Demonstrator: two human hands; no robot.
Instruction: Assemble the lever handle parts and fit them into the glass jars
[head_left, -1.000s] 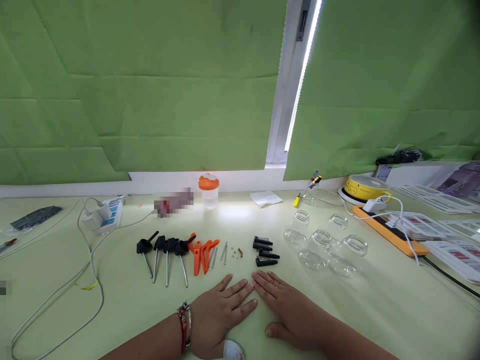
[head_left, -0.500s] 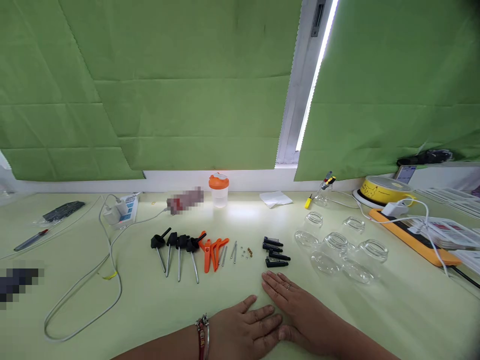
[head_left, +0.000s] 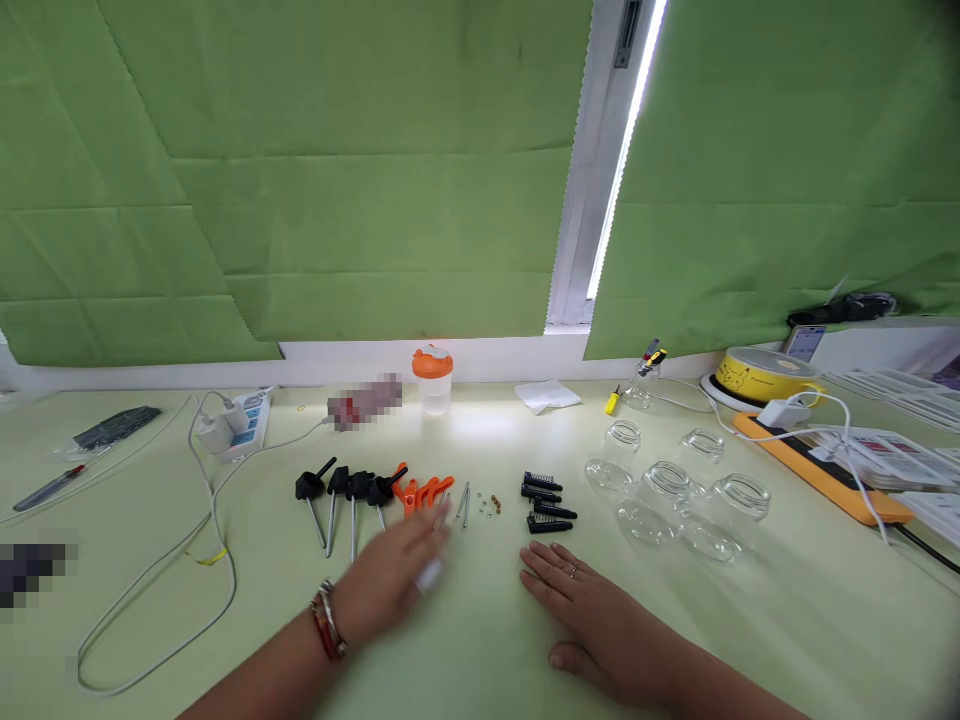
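My left hand (head_left: 394, 575), blurred by motion, reaches over the table with its fingers stretched out. Its fingertips overlap the lower ends of the orange lever-like pieces (head_left: 427, 492); whether they touch I cannot tell. A pale smear shows near its thumb. Just left of it lie several black-headed pieces with metal rods (head_left: 352, 515). To its right are thin metal pins or screws (head_left: 464, 504) and tiny silver and brass-coloured bits (head_left: 494, 505). My right hand (head_left: 592, 610) rests flat and empty on the table, below several black parts with springs (head_left: 549, 507).
Several clear bottle-like containers (head_left: 652, 500) lie and stand at right. An orange-lidded cup (head_left: 433, 382) and a white tissue (head_left: 547, 396) are at the back. A white cable (head_left: 232, 580) loops across the left; a power strip (head_left: 817, 470) and yellow round case (head_left: 765, 375) stand far right.
My left hand has lifted away from beside my right hand and moved left and forward to the orange pieces. My right hand stays in place. The view has shifted slightly.
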